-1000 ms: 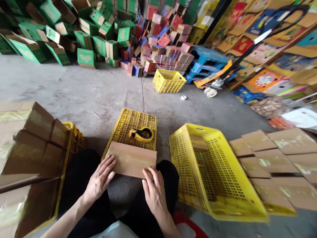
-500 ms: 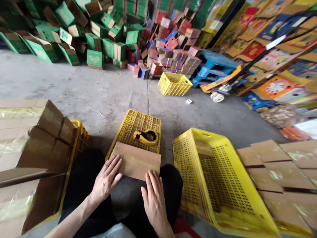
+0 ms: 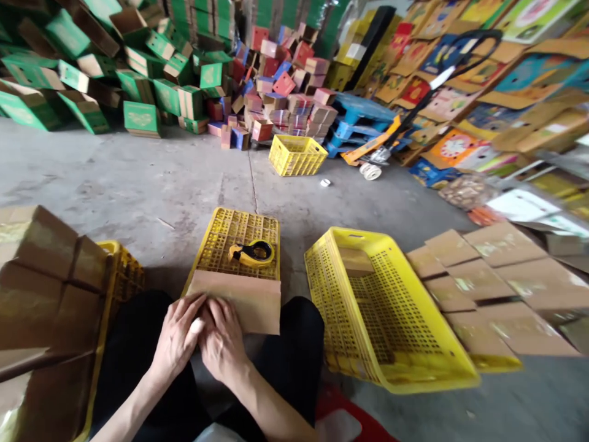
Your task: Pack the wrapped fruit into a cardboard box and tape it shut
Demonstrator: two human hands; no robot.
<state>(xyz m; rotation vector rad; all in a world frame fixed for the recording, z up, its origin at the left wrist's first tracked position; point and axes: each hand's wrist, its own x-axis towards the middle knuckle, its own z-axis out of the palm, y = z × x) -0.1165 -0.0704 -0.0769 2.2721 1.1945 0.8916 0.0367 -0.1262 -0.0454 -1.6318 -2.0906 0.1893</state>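
Observation:
A small flat cardboard box (image 3: 257, 304) lies across the near end of an upturned yellow crate (image 3: 221, 230), between my knees. Both hands are together at its left end. My left hand (image 3: 177, 337) has its fingers bent over the left corner. Right beside it, my right hand (image 3: 221, 337) curls its fingers onto the near edge; the fingertips are partly hidden. On the crate, just beyond the box, rests a yellow and black tape dispenser (image 3: 252, 253).
An open yellow crate (image 3: 400, 294) at my right holds a cardboard box (image 3: 356, 261). Taped boxes (image 3: 492, 270) are stacked beyond it, and more boxes (image 3: 43, 258) stand at my left. Farther off are a small yellow crate (image 3: 297, 155), a pallet jack (image 3: 381, 144) and piled green boxes (image 3: 140, 116).
My right hand has moved left from the box's right end to join my left hand at the left end. My left fingers have bent. The view has swung right.

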